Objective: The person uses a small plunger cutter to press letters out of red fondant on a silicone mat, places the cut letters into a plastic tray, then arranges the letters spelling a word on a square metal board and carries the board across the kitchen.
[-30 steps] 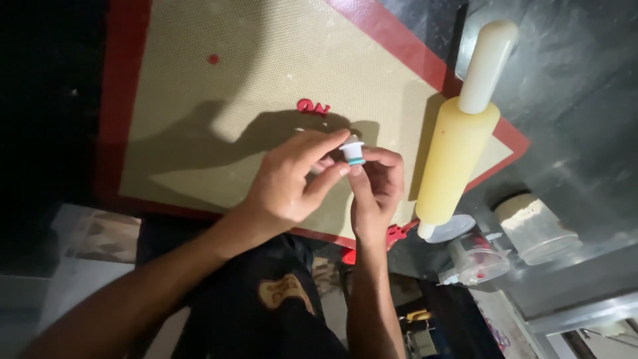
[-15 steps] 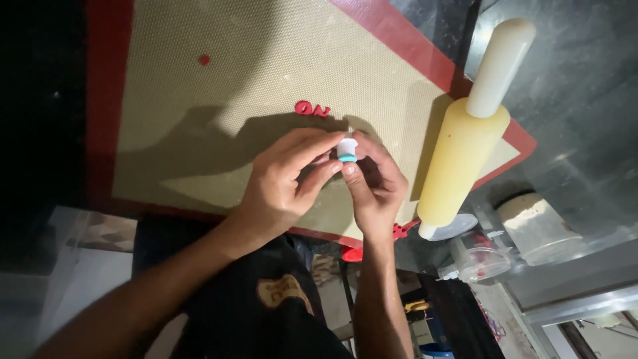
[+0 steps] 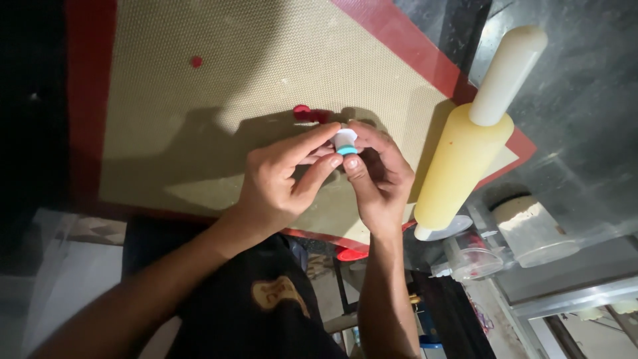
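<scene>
**Small plunger cutter pinched between both your hands over the mat**

You hold a small white cutter (image 3: 345, 141) with a blue band at its lower end, raised just above the near middle of the baking mat (image 3: 199, 126). Your left hand (image 3: 282, 176) has its thumb and forefinger closed on the cutter's left side, and your right hand (image 3: 377, 179) has its thumb and fingers closed on the right side, so both sets of fingertips are clamped on it and nearly meet. Whether the cutter touches the mat you cannot tell; your hands cast a broad shadow over the mat.

Just beyond the cutter, a small red piece of dough (image 3: 307, 114) lies on the mat. Farther off toward the mat's far left, a single red speck (image 3: 197, 62) sits alone. A pale yellow rolling pin (image 3: 475, 136) lies across the mat's right edge, its white handle pointing away from you. Past the mat's right corner, near the pin's near end, stand two clear plastic tubs (image 3: 512, 236) on the dark counter (image 3: 585, 100).
</scene>
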